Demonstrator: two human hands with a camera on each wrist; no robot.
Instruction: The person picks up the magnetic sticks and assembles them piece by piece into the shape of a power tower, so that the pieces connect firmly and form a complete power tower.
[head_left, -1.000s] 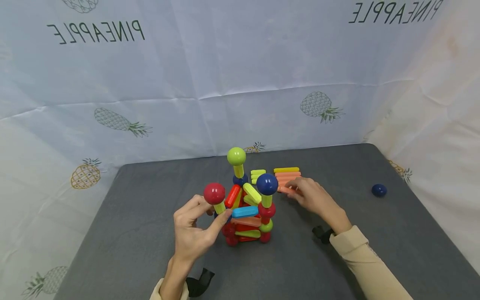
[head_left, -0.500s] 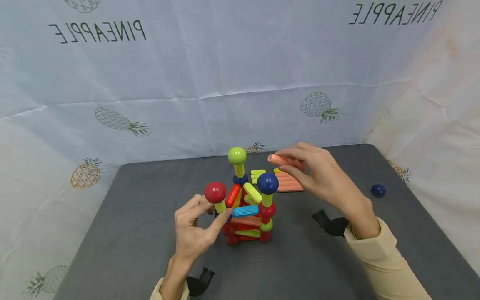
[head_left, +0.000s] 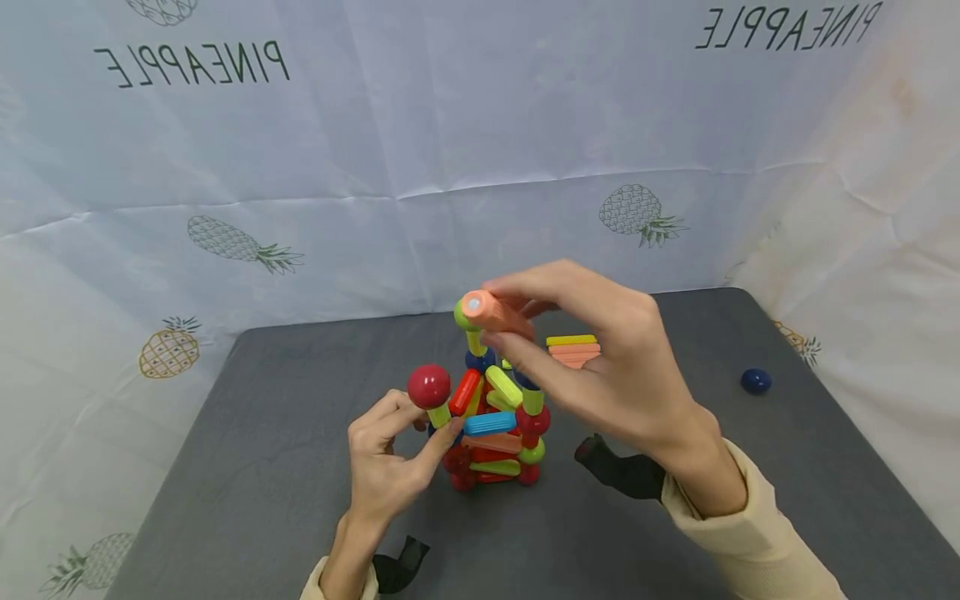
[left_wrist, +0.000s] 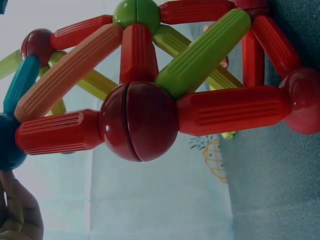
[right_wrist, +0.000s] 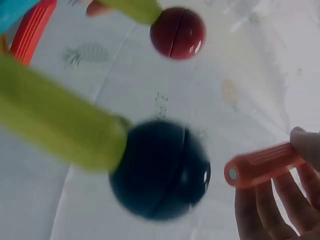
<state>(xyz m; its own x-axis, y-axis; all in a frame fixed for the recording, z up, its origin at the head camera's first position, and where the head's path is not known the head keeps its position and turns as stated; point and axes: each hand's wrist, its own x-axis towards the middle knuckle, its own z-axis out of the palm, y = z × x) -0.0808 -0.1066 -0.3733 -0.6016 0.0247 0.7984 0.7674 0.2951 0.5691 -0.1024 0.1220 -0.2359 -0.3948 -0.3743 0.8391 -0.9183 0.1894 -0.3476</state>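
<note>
A tower of magnetic building rods and balls stands on the table, its front crossed by a blue rod [head_left: 490,423]. My left hand [head_left: 390,454] pinches its left upper corner at a dark blue ball, just below the red top ball [head_left: 429,387]. In the left wrist view the fingers [left_wrist: 20,207] meet that blue ball [left_wrist: 9,145]. Above the tower's right side, my right hand [head_left: 615,367] grips an orange magnetic rod [head_left: 498,315] between thumb and fingers. The rod's near end points left and hides part of the green top ball [head_left: 461,315]. In the right wrist view the rod [right_wrist: 262,165] is apart from the navy ball [right_wrist: 160,170].
Behind the right hand lie several orange rods [head_left: 573,353] and a yellow rod [head_left: 572,340] on the grey table [head_left: 285,433]. A loose navy ball [head_left: 756,381] sits near the right edge. A pineapple-print cloth [head_left: 420,125] hangs behind the table.
My right hand has picked an orange rod from the pile, lifted it and carried it left over the tower, turning its end toward me. The left hand stays at the same corner.
</note>
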